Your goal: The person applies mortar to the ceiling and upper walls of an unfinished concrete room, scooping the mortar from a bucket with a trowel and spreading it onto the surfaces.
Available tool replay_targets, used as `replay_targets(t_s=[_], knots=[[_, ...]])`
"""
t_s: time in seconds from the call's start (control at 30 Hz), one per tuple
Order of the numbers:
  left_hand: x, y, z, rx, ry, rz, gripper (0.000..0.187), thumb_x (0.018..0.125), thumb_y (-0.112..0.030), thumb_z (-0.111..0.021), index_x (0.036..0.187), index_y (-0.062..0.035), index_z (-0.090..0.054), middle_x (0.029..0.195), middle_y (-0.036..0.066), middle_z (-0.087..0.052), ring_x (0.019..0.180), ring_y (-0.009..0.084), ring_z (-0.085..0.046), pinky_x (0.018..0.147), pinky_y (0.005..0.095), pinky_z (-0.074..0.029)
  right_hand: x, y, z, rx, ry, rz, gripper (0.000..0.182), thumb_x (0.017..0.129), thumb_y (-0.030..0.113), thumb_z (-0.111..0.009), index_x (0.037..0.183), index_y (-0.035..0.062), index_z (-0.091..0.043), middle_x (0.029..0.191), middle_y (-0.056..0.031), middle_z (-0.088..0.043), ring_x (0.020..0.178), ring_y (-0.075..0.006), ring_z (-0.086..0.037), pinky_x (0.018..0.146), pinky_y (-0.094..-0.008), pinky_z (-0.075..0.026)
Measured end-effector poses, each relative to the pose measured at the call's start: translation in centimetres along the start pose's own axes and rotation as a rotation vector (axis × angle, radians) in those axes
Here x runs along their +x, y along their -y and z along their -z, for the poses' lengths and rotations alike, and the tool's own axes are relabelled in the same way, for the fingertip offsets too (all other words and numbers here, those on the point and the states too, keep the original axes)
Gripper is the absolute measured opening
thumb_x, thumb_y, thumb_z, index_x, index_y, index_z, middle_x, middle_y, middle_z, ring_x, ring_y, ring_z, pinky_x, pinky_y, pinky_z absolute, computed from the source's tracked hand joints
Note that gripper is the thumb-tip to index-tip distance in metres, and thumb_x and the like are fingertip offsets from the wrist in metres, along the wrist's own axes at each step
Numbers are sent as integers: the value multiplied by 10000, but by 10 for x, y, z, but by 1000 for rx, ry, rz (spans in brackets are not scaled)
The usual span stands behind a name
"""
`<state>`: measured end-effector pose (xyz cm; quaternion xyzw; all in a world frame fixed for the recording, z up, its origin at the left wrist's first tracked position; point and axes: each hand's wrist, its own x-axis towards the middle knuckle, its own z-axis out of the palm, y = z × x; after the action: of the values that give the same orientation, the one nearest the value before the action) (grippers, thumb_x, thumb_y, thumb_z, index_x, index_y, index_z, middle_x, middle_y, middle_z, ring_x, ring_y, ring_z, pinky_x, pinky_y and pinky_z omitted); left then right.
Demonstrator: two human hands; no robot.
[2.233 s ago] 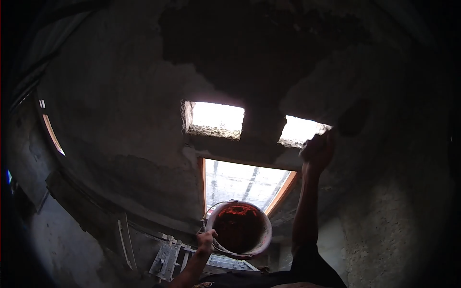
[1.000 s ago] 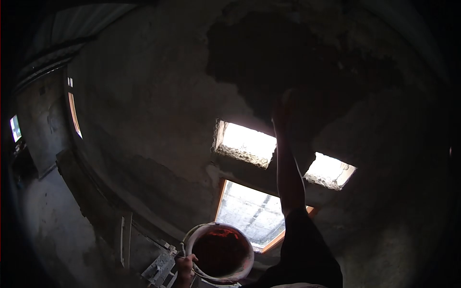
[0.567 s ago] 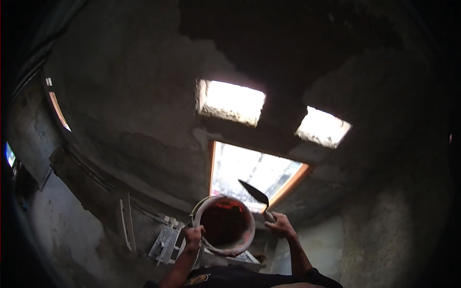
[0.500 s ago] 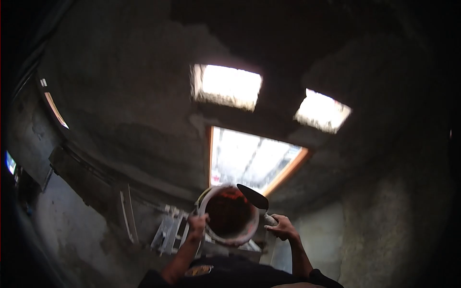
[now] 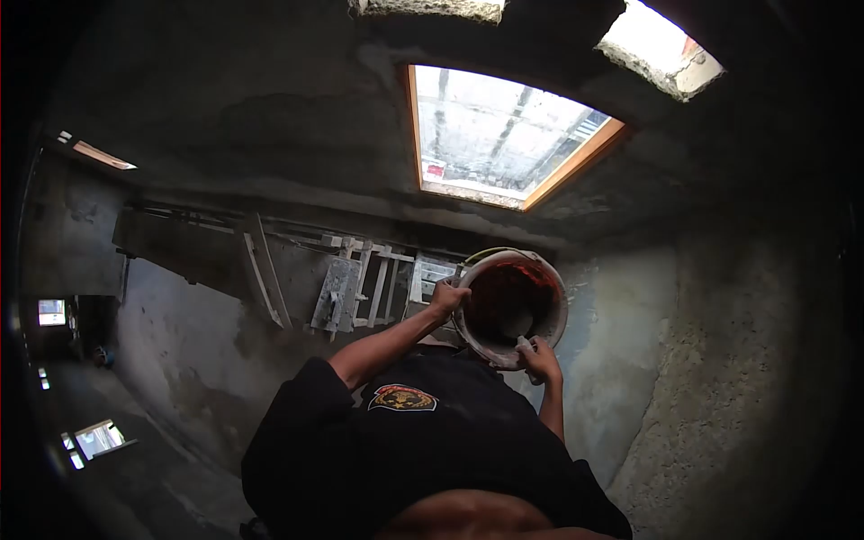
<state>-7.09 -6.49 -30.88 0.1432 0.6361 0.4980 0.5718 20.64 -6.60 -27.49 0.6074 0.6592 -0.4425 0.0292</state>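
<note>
Bucket (image 5: 560,310), round, thick-rimmed and scuffed, held beyond the black shirt (image 5: 450,454) and on the near side of the smooth wood-framed window (image 5: 504,126). Reddish along the far inner wall, dark deeper in; thin wire handle (image 5: 490,250) arched over the far rim. Left hand (image 5: 447,297) at the left of the rim, fingers curled closed on the bucket. Right hand (image 5: 542,360) wrapped round the pale, rounded grip of a trowel (image 5: 525,346), blade dim inside the bucket. Far right, crumbly-edged opening (image 5: 661,45); right, coarse pitted wall (image 5: 720,378); left, long narrow boards (image 5: 272,267).
</note>
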Motion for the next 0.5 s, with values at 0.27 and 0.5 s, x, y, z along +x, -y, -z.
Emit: replay_targets(t_s=[0.27,0.5], knots=[[30,60,37,778,-124,18,676,614,-596,-589,788,55,-636,772,197,-638,723,277,-634,652,415,-489,-27,34,47,662,276,-4,350,701,148,-718,979,3,-563,774,-66,-603,612,-138,-572,563,-285,-474],[38,39,50,546,-21,359,592,570,-407,-724,901,70,-607,860,150,-631,807,228,-606,725,329,-477,61,174,130,615,-198,484,255,796,157,-548,1036,73,-525,674,-6,-510,572,-85,-498,484,-257,-424]])
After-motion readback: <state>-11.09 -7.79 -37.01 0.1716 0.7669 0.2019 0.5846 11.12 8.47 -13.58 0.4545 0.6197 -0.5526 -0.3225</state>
